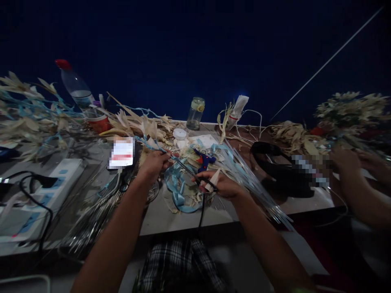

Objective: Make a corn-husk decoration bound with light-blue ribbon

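Note:
My left hand [154, 165] is closed around a thin stem wrapped in light blue ribbon [149, 142], with pale petals towards its far end. My right hand [224, 185] grips dark-handled scissors [200, 179], their blades pointing up and left towards the left hand. A pale piece of dried husk [213, 181] shows at the right fingers; whether they hold it too I cannot tell. Just beyond lies a blue glue gun [205, 160]. Loops of blue ribbon [179, 193] rest on the table between my hands.
Clear rods [259, 187] and a black headband-like object [277, 171] lie right; metal wires [91, 219], a phone [122, 152] and a power strip [61, 191] left. A glass jar [195, 114] and a bottle [75, 85] stand behind. Another person's arms [354, 175] reach in at far right.

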Action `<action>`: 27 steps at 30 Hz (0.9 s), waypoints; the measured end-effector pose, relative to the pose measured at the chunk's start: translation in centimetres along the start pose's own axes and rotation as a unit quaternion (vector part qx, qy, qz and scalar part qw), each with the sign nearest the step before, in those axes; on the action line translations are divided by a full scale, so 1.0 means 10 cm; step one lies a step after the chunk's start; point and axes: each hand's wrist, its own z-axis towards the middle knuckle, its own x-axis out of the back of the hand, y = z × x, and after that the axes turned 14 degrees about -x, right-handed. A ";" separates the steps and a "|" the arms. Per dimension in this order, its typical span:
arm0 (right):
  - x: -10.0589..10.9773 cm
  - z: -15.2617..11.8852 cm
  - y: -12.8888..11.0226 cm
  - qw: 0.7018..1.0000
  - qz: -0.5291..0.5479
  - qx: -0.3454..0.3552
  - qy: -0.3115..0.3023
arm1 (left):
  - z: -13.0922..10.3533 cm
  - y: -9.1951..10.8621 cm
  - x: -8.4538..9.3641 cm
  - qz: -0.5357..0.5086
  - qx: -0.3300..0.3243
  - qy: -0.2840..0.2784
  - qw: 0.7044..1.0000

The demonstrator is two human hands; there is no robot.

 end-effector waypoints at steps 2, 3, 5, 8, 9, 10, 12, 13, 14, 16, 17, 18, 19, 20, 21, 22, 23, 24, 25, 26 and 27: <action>0.07 -0.03 -0.02 0.999 -0.029 0.005 0.011 | 0.01 -0.01 0.02 0.024 0.009 -0.006 1.000; 0.10 -0.05 -0.04 0.999 -0.044 0.008 0.016 | 0.02 -0.02 0.03 0.031 0.013 -0.001 0.999; 0.14 -0.09 -0.08 0.997 -0.069 0.006 0.016 | 0.03 -0.03 0.03 0.026 0.020 0.017 0.999; 0.15 -0.12 -0.12 0.995 -0.096 -0.001 0.002 | 0.02 -0.04 0.03 0.006 0.029 0.014 0.999; 0.14 -0.11 -0.12 0.995 -0.102 -0.001 0.001 | 0.02 -0.04 0.02 0.002 0.034 0.006 0.999; 0.12 -0.10 -0.12 0.994 -0.105 0.001 0.002 | 0.02 -0.04 0.02 -0.001 0.037 0.000 0.999; 0.08 -0.07 -0.09 0.995 -0.103 0.007 0.004 | 0.01 -0.04 0.02 -0.011 0.039 -0.011 0.999; 0.06 -0.05 -0.08 0.995 -0.099 0.010 0.007 | 0.01 -0.03 0.01 -0.018 0.039 -0.015 0.999; 0.04 -0.02 -0.06 0.995 -0.096 0.015 0.010 | 0.01 -0.03 0.00 -0.026 0.040 -0.017 0.999; -0.01 0.02 -0.04 0.995 -0.094 0.026 0.022 | 0.00 -0.02 -0.01 -0.038 0.044 -0.012 0.998; -0.04 0.03 -0.03 0.995 -0.094 0.034 0.028 | 0.00 -0.02 -0.02 -0.043 0.047 -0.008 0.998; -0.06 0.05 -0.03 0.994 -0.092 0.041 0.033 | 0.00 -0.02 -0.02 -0.048 0.049 -0.006 0.998; -0.08 0.06 -0.02 0.994 -0.087 0.046 0.035 | -0.01 -0.02 -0.03 -0.052 0.052 -0.006 0.997; -0.10 0.06 -0.03 0.995 -0.078 0.050 0.035 | -0.01 -0.02 -0.03 -0.057 0.055 -0.008 0.997; -0.11 0.07 -0.03 0.996 -0.066 0.052 0.036 | -0.01 -0.03 -0.04 -0.062 0.057 -0.014 0.996; -0.13 0.07 -0.03 0.996 -0.056 0.052 0.036 | -0.01 -0.03 -0.04 -0.067 0.057 -0.019 0.996; -0.15 0.07 -0.04 0.997 -0.048 0.050 0.038 | -0.01 -0.04 -0.04 -0.072 0.056 -0.022 0.996; -0.16 0.08 -0.04 0.997 -0.043 0.048 0.041 | 0.00 -0.05 -0.05 -0.075 0.052 -0.023 0.996; -0.18 0.08 -0.05 0.997 -0.044 0.048 0.045 | 0.00 -0.06 -0.05 -0.078 0.047 -0.022 0.996; -0.20 0.08 -0.05 0.996 -0.048 0.050 0.050 | 0.00 -0.06 -0.06 -0.079 0.043 -0.020 0.996; -0.21 0.09 -0.06 0.995 -0.055 0.054 0.055 | -0.01 -0.07 -0.06 -0.078 0.041 -0.017 0.996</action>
